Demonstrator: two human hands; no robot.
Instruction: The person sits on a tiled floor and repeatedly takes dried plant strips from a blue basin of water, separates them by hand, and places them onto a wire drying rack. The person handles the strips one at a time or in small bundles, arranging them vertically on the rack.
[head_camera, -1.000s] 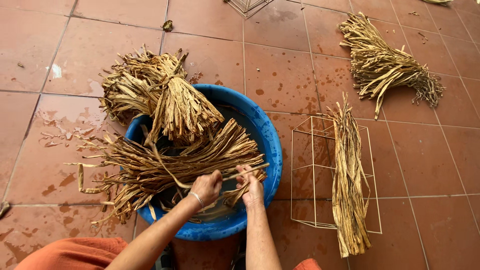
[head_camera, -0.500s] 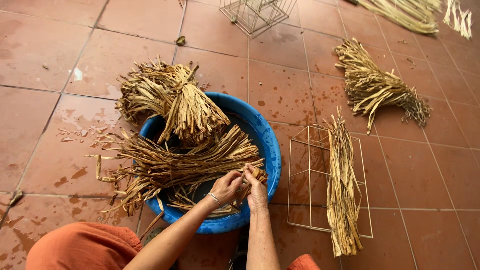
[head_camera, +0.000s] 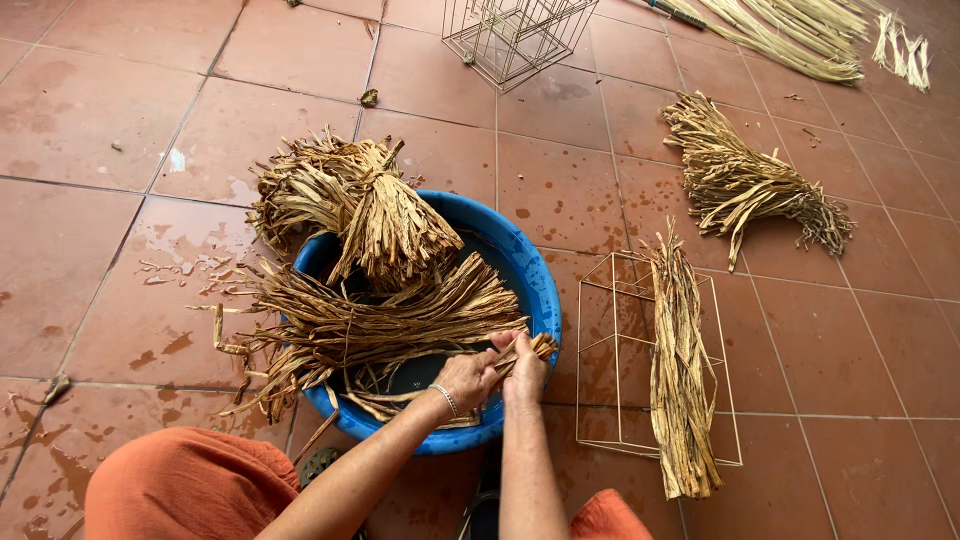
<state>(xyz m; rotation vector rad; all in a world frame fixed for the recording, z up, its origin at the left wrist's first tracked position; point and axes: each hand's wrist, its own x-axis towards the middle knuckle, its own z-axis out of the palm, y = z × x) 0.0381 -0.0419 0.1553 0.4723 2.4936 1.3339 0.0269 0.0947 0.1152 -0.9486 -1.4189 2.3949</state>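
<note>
Dried fibre strips (head_camera: 400, 322), flat and papery, tan to dark brown, curled and frayed at the ends, lying in a thick bundle across a round blue plastic basin (head_camera: 535, 290) on the floor. Second bundle (head_camera: 375, 215) of the same stuff propped on the basin's far rim, tied tight in the middle and fanning out like a broom head. Both hands together at the near right rim: left hand (head_camera: 468, 380), thin bracelet at the wrist, closed on the strip ends; right hand (head_camera: 523, 370) pressed right against it, fingers wrapped round the same small tuft (head_camera: 540, 347) poking out past the knuckles. Orange cloth over the knee (head_camera: 190, 485) at bottom left.

Just right of the basin, a thin wire frame (head_camera: 600, 350), box-shaped, lying flat with a long straight sheaf (head_camera: 680, 370) of paler strips draped along it. Further off, a loose messy bunch (head_camera: 745, 185) on the tiles, a wire cage (head_camera: 515, 35) at the top edge, and lighter straw-coloured lengths (head_camera: 790, 30) in the far corner. Terracotta floor tiles (head_camera: 90, 110), matte, splashed with wet patches and small scraps.

Compared with half a second back: hands in nearly the same spot at the rim, still clamped together on the ends; bundles and frame unmoved; view tipped slightly so more of the far floor shows.
</note>
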